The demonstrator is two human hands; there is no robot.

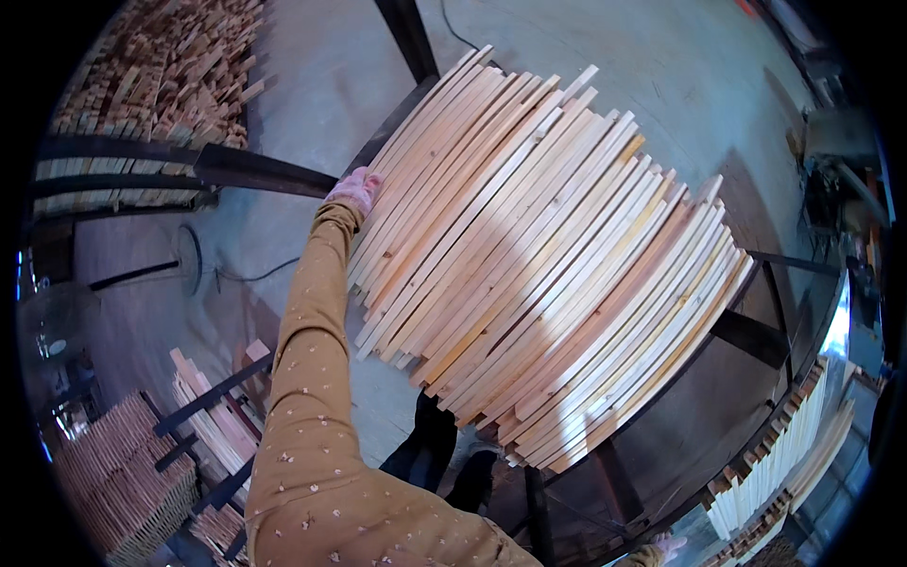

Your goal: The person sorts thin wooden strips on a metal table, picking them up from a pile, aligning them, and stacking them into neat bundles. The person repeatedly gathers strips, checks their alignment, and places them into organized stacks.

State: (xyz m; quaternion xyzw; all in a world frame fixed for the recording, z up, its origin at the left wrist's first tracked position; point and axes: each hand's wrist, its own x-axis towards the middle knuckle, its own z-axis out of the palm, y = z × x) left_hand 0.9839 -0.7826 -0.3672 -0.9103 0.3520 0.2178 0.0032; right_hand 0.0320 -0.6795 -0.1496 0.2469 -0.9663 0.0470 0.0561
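Grey floor [680, 104] shows beyond slats [529, 255] just right of our left grip [354, 189], seemingly steadying their edge; next likely needs even pressure. Whether it or our right grip [669, 546] is closed, we can't tell.

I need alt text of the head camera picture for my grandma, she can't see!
A person's left hand touches the left edge of many long wooden strips side by side on a dark frame. The right hand is near the picture's lower edge.

long brown sleeve [314, 354], pale-flecked
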